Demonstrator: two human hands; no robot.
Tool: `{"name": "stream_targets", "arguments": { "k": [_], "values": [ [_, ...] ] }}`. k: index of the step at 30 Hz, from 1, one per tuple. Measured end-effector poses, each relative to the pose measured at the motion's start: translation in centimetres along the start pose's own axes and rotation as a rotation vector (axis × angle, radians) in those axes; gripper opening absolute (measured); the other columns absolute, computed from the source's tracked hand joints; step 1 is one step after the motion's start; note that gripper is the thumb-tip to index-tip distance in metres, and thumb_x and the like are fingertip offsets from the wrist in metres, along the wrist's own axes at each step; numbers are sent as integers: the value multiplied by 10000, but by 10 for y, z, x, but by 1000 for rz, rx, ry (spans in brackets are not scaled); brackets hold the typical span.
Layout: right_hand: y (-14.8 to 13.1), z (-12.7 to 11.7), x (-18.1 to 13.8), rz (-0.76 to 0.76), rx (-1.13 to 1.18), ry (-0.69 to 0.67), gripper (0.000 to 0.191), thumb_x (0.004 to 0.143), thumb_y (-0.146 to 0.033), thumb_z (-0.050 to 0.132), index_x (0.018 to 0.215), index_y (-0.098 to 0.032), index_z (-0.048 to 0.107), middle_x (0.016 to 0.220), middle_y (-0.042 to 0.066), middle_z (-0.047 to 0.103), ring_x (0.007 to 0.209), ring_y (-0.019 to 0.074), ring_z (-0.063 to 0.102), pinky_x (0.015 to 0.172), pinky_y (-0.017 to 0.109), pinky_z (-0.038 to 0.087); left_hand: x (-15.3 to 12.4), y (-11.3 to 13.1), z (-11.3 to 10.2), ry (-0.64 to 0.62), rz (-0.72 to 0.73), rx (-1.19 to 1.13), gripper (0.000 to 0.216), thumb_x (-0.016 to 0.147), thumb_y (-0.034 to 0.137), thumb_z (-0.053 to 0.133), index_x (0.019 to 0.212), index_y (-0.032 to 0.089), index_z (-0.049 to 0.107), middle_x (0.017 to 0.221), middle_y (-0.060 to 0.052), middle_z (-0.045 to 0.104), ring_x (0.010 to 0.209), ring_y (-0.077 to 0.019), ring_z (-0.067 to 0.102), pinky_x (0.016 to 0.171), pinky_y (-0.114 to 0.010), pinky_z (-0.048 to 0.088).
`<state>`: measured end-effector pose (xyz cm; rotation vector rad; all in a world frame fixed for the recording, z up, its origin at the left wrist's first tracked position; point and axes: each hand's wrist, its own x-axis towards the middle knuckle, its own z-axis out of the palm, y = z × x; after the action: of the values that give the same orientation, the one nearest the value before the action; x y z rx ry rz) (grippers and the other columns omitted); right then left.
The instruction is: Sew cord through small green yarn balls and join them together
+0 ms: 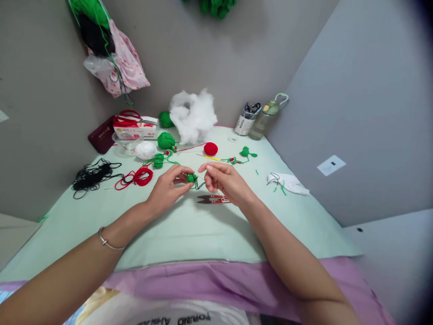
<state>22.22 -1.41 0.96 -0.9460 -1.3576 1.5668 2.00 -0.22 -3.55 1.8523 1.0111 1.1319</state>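
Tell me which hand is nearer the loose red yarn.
Left. The left hand is just right of the loose red yarn; the right hand is farther right, beyond the small green piece.

I am wearing the single camera on my head; it is facing forward and down at close range, looking over my left hand (168,186) and right hand (229,181), with the table (186,237) spreading beneath and the grey wall (243,58) rising at the far side.
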Motion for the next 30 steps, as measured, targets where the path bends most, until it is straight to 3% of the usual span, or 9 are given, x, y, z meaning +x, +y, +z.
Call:
{"name": "stream_targets", "arguments": {
  "k": [3, 6, 10, 15, 19, 24, 27, 30],
  "values": [
    [-12, -3, -6, -8, 28, 10, 369, 858, -524, 663, 1016, -191, 656, 503, -88, 435, 549, 124, 623, 554, 229, 465, 0, -7, 0, -48, -3, 37, 237, 833, 263, 661, 1064, 211, 676, 1015, -45, 599, 937, -184, 639, 926, -386, 541],
    [-23, -11, -10, -131, 88, 81, 336, 858, -500, 684, 1011, -202, 651, 468, -109, 323, 592, 128, 645, 646, 242, 520, 0, -13, 1, -116, 36, 72, 229, 823, 225, 641, 1048, 211, 681, 1031, -54, 586, 949, -186, 626, 918, -388, 546],
    [-30, -30, -8, -282, 123, 273, 298, 862, -476, 693, 1012, -228, 626, 481, -107, 308, 575, 106, 590, 632, 224, 505, -3, -12, 6, -213, 97, 99, 209, 827, 170, 605, 1021, 209, 672, 1033, -61, 592, 966, -192, 617, 882, -358, 544],
    [-31, -42, -3, -277, 66, 425, 340, 865, -526, 669, 1032, -239, 594, 501, -104, 262, 560, 111, 551, 590, 227, 487, -11, -2, 18, -325, 184, 128, 192, 818, 103, 559, 943, 209, 657, 980, -44, 598, 893, -165, 616, 832, -303, 520],
    [-30, -38, -3, -286, 82, 385, 356, 852, -523, 683, 1043, -233, 605, 512, -104, 244, 523, 101, 480, 568, 231, 457, -11, 0, 19, -348, 60, 1, 202, 817, 155, 618, 999, 212, 683, 1009, -53, 615, 928, -176, 630, 854, -318, 526],
    [-29, -29, -8, -264, 83, 249, 347, 838, -519, 704, 961, -211, 603, 479, -117, 252, 446, 79, 363, 502, 231, 375, -2, 1, 6, -200, -243, -268, 401, 761, 290, 766, 1136, 199, 656, 1034, -66, 669, 896, -188, 651, 790, -328, 538],
    [-26, -23, -11, -210, -1, 195, 357, 820, -527, 717, 813, -214, 545, 467, -108, 324, 432, 74, 370, 489, 235, 343, 2, 3, 0, -124, -230, -338, 369, 752, 317, 796, 1080, 200, 677, 1030, -65, 676, 937, -201, 646, 769, -313, 528],
    [-21, -15, -12, -206, -163, 168, 344, 803, -507, 733, 750, -199, 591, 535, -59, 462, 496, 85, 412, 493, 245, 313, 3, 3, -3, -87, -203, -382, 368, 751, 313, 809, 1080, 214, 678, 1032, -61, 687, 940, -209, 656, 774, -323, 531]
  ]
}}
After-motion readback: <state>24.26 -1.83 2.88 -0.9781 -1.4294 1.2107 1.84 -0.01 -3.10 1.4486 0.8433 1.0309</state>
